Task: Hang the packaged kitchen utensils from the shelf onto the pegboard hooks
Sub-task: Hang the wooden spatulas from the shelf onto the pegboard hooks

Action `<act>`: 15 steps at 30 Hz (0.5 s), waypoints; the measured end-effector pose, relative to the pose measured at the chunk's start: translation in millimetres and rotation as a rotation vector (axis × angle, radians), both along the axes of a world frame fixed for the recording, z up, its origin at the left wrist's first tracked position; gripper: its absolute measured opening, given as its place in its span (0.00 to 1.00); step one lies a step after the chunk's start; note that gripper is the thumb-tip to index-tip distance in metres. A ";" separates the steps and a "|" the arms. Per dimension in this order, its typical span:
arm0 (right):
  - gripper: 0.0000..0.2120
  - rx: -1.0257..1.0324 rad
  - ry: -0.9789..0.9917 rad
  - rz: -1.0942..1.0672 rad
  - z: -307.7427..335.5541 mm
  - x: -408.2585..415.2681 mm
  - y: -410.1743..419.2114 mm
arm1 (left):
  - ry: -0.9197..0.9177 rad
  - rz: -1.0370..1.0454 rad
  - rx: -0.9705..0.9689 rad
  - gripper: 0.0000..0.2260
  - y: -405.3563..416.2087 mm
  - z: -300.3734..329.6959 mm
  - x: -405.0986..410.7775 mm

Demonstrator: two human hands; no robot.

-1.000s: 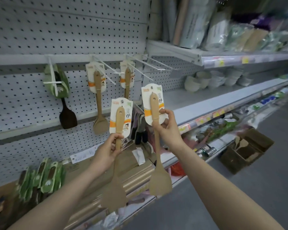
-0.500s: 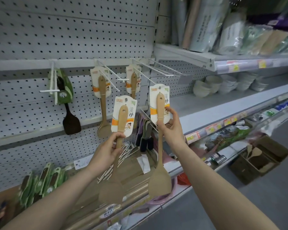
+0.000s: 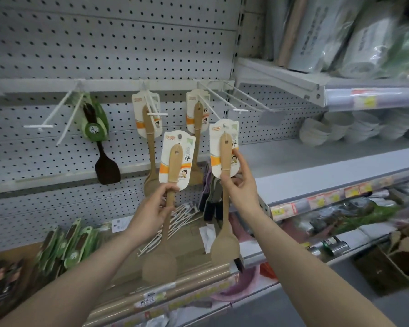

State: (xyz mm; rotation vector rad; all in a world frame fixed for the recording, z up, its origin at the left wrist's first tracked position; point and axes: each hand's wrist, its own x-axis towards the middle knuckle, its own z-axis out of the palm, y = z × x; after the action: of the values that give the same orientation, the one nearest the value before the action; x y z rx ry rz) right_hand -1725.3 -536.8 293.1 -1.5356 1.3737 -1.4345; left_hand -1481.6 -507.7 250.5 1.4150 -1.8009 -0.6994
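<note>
My left hand (image 3: pixel 151 208) grips the handle of a wooden spatula (image 3: pixel 167 227) with a white and orange card. My right hand (image 3: pixel 240 185) holds a second carded wooden spatula (image 3: pixel 225 208) by card and handle, its card top just below a white pegboard hook (image 3: pixel 216 113). Two like spatulas hang on hooks behind: one left of centre (image 3: pixel 149 142), one in the middle (image 3: pixel 196 128). A dark spatula in a green card (image 3: pixel 97 138) hangs further left. Empty hooks (image 3: pixel 246 100) stick out at upper right.
The lower shelf (image 3: pixel 198 234) holds green-carded utensils (image 3: pixel 69 246), loose white hooks (image 3: pixel 175 223) and brown rolls. Stacked white bowls (image 3: pixel 340 128) sit on the right shelf. A cardboard box (image 3: pixel 392 263) with spatulas stands on the floor at right.
Both hands have risen and moved closer to the pegboard. The right spatula's card now reaches up near the hook by the middle hanging spatula.
</note>
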 end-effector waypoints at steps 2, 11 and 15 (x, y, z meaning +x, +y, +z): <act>0.31 -0.002 0.011 0.034 0.3 -1.9 -9.6 | -0.005 0.021 -0.012 0.26 0.2 1.6 -6.7; 0.31 0.034 0.210 -0.013 27.4 21.3 -93.7 | 0.017 0.149 -0.019 0.23 17.5 1.7 -16.0; 0.29 0.141 0.230 -0.022 34.0 41.2 -132.6 | 0.030 0.259 -0.055 0.25 28.9 -2.9 -12.2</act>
State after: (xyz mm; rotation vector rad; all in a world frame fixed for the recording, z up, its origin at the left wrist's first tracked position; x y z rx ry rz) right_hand -1684.1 -669.3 327.1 -1.6359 1.5948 -1.1730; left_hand -1493.8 -478.8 247.6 1.5566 -1.5647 -0.5297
